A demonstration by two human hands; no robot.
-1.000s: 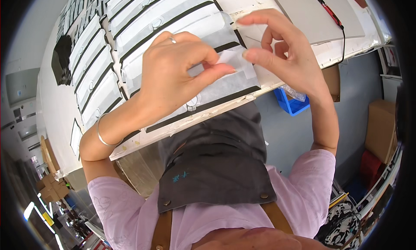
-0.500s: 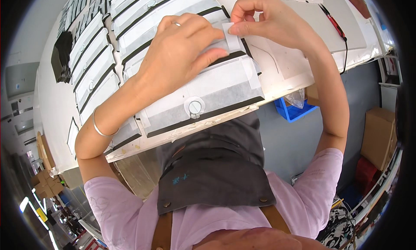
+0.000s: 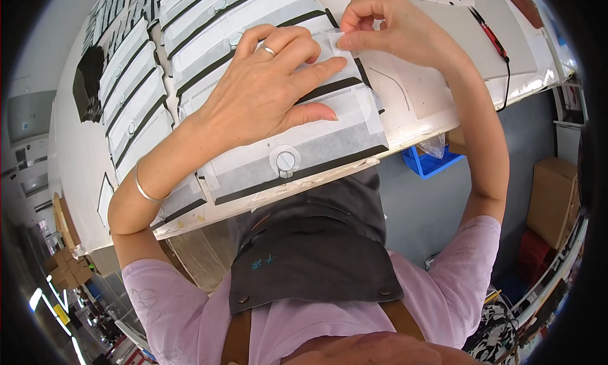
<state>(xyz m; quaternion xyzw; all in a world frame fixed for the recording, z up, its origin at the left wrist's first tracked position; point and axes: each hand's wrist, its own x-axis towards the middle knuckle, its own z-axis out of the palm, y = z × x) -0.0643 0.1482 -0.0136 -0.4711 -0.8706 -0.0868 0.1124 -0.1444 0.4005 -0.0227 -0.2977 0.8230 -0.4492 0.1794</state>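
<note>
White panels with black edges lie in overlapping rows on the table, and the nearest panel (image 3: 247,165) has a round, clear-looking piece (image 3: 285,160) stuck near its middle. My left hand (image 3: 269,89) rests across the panels, its thumb and index finger spread apart and the other fingers bent. Nothing shows in its grip. At the right end of a panel one row back, my right hand (image 3: 396,32) pinches a small whitish strip (image 3: 334,44) between thumb and index finger. The strip's far end is partly hidden.
Farther left on the white table (image 3: 76,194) are a second column of panels (image 3: 126,93) and a dark stack (image 3: 88,83). Red-and-black tweezers or a similar slim tool (image 3: 487,36) lie at right, near a cord. A blue bin (image 3: 430,165) sits below the table edge.
My left hand has shifted slightly toward me and its thumb and index finger have opened wider. My right hand still pinches the strip, with little movement.
</note>
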